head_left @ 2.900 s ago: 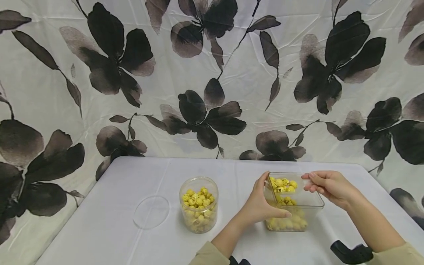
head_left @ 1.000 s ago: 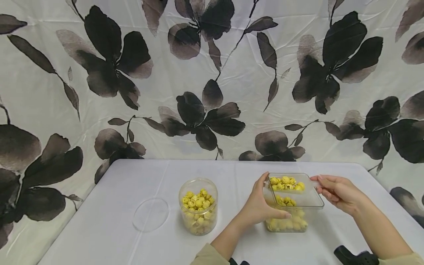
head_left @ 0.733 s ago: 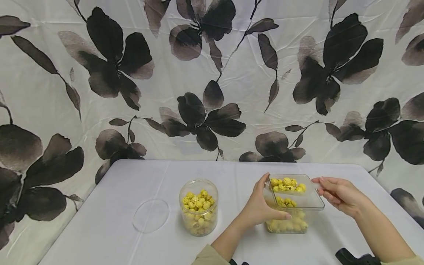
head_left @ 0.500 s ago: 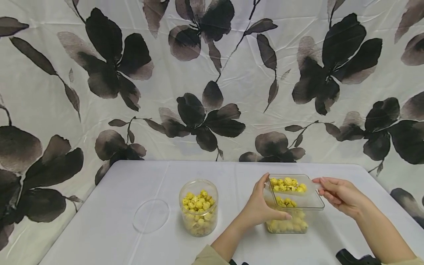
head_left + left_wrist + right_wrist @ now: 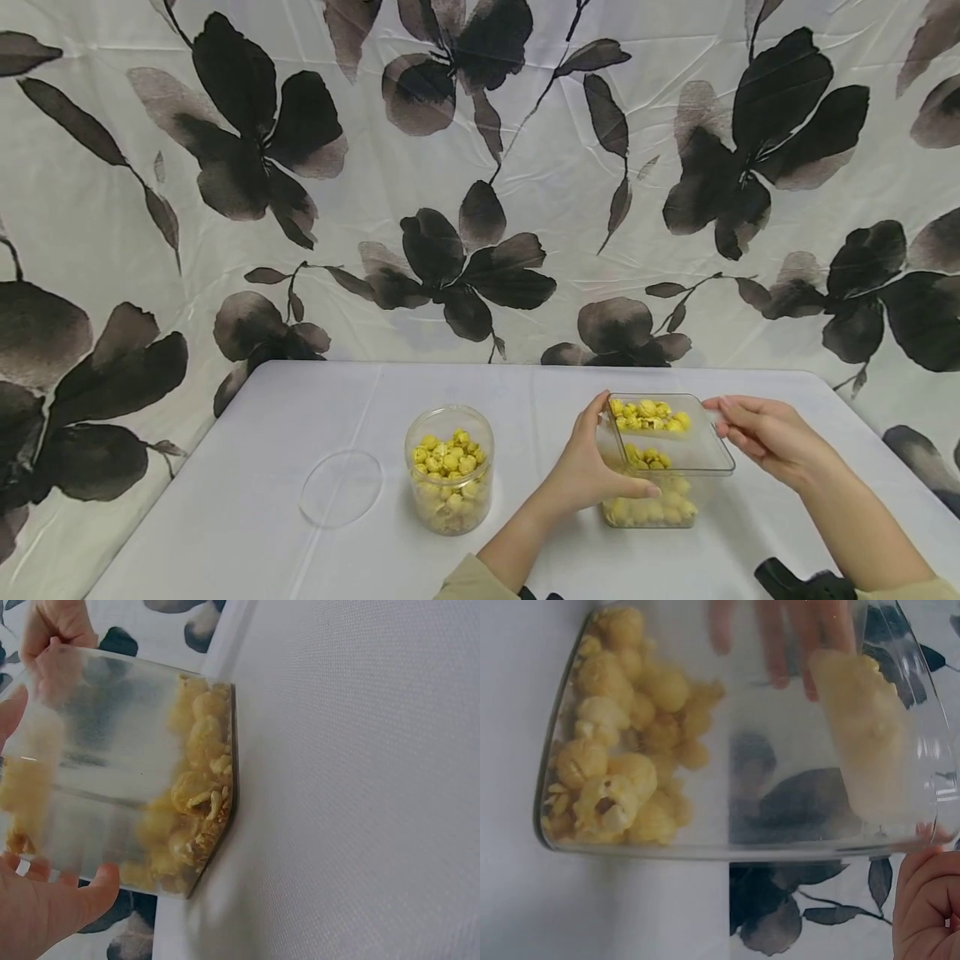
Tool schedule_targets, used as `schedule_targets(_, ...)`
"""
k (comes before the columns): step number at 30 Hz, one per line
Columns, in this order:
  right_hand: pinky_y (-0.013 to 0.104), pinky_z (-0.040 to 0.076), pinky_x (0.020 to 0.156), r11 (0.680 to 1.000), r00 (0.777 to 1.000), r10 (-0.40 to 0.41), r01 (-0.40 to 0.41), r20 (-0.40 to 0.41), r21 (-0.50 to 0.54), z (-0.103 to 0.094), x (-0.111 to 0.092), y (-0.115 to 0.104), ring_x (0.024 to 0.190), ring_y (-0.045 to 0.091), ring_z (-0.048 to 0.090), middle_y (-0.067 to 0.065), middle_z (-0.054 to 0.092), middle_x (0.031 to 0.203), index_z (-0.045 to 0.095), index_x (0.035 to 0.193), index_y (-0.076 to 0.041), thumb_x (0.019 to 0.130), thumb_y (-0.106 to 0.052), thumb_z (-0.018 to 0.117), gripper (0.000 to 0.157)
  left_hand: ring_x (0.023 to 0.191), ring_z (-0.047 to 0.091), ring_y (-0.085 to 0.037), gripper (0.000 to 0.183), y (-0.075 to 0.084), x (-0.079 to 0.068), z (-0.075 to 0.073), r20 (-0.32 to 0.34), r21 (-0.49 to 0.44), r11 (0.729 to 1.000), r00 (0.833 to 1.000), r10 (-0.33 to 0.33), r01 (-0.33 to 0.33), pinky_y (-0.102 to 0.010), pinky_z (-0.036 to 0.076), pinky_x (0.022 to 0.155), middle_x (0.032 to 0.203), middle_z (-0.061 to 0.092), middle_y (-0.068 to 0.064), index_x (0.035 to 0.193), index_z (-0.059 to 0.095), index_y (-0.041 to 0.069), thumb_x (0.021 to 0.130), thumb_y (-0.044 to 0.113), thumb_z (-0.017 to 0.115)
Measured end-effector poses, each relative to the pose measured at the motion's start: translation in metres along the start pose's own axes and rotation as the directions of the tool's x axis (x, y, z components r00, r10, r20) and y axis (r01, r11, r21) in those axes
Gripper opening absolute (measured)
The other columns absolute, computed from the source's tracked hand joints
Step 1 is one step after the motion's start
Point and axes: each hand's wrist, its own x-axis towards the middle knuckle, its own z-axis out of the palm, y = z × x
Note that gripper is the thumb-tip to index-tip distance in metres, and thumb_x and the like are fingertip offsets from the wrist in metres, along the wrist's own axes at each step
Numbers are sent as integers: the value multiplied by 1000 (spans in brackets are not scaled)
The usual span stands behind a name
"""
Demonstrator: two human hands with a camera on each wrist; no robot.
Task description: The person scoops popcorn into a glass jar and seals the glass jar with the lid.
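My left hand (image 5: 588,467) grips a clear rectangular container (image 5: 712,472) from its left side, thumb across the front wall. Yellow popcorn (image 5: 648,508) covers the container's bottom. With curled fingers, my right hand (image 5: 772,437) pinches the end of a translucent, whitish scoop (image 5: 859,742) at the container's right rim. The scoop lies inside, high in the container and apart from the popcorn below, with more popcorn on it. Its exact shape is blurred through the wall. In the left wrist view, the left thumb and fingertips press against the container's walls.
Left of the container stands a round clear jar (image 5: 450,492), uncovered and well filled with popcorn. Farther left, a clear round lid (image 5: 341,489) lies flat on the white tablecloth (image 5: 225,517). A floral curtain (image 5: 480,167) hangs behind the table.
Since the earliest frame, my right hand has moved right, and the popcorn on the scoop has shifted right with it. In the last second it has barely moved. The left hand keeps its hold.
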Motion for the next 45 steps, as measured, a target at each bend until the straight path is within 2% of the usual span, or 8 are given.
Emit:
schedule_targets(4,9,41,48,999,999,-4,3,-33,-37,6,3,-4,55,-1,54,1,64,69,70,87,-15,96,-15,51,22,130,31,-14,112,0,0,0,-2,9,1000,1000,6,-6,-45,32,103,142,28,9,146,18,36,60,26,89)
schedule_targets(12,8,42,48,1000,1000,-2,2,31,3,5,6,-6,57,0,58,3,66,71,71,88,-12,97,-15,50,23,131,29,-15,112,0,0,0,-3,6,1000,1000,-4,4,-46,30,104,143,27,9,146,17,36,60,25,89)
schedule_targets(23,10,30,44,998,997,10,-15,83,58,-8,-1,3,49,-1,42,2,63,72,69,92,-11,96,-15,52,18,130,31,-16,112,1,0,0,0,10,1000,1000,-8,8,-46,31,103,142,29,10,146,17,37,60,26,89)
schedule_targets(32,11,31,44,988,992,10,-29,129,149,-16,-5,5,51,0,42,3,63,75,69,94,-8,98,-11,46,24,132,29,-16,113,1,0,0,-5,8,1000,1000,-6,6,-46,30,104,145,26,8,146,17,35,59,28,89)
schedule_targets(40,10,34,45,985,985,-5,-24,170,173,-18,-7,2,53,-1,46,4,65,76,70,97,-8,99,-11,44,26,134,26,-18,113,2,-1,0,-1,1,1000,1000,-10,10,-49,29,103,147,22,9,146,15,38,61,28,88)
schedule_targets(45,10,32,46,984,987,4,-32,160,173,-17,-8,-1,53,0,44,4,64,76,70,97,-8,98,-11,45,24,135,24,-17,114,1,-2,1,-4,-16,1000,1000,-7,7,-48,28,104,148,20,10,147,13,36,61,29,88)
